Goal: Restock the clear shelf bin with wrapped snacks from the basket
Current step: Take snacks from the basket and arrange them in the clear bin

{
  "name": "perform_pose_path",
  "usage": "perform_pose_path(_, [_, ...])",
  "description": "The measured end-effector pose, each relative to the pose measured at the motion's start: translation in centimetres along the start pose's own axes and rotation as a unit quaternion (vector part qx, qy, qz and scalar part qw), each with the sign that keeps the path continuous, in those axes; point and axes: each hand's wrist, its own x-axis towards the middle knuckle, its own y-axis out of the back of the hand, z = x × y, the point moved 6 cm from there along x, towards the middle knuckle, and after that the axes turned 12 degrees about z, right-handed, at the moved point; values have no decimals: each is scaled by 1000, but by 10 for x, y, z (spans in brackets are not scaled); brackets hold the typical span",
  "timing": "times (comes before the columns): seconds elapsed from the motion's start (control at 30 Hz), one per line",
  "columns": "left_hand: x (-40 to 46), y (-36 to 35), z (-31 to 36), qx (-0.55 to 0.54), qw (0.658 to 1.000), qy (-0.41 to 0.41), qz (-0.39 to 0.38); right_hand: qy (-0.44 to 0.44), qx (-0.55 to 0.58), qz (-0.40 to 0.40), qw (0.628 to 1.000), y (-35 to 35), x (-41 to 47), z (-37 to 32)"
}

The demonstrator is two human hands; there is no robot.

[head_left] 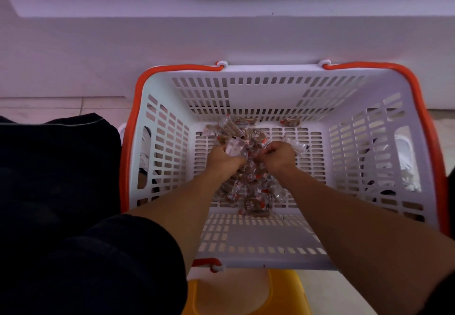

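Down on the floor, against a pale wall base, the slotted white basket (278,97) is set low so both arms can reach in. Its wrapped snacks (248,181) are heaped mid-bottom. They are gathered by the left hand (222,158) and right hand (279,155), each curled around packets. No clear shelf bin is visible.

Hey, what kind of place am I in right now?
Probably a shop aisle, down at floor level. A white shopping basket with orange handles holds wrapped snacks, and it sits against a pale shelf base on a tiled floor. Both hands are gathering snacks.
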Motion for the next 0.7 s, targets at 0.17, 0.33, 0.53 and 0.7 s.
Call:
perform_pose_path(0.17, [-2,4,1,-37,999,24,31,-18,35,-63,997,-1,0,-3])
perform_pose_path(0.33, [-4,-3,4,-43,999,8,-13,25,-23,-71,997,-3,-7,-8])
perform_pose_path(0.53, [-2,-5,0,-94,992,45,-70,21,-39,-97,994,6,-8,-16])
perform_pose_path(0.7, [-13,1,17,-134,982,61,-121,-99,87,-196,972,30,-23,-21])
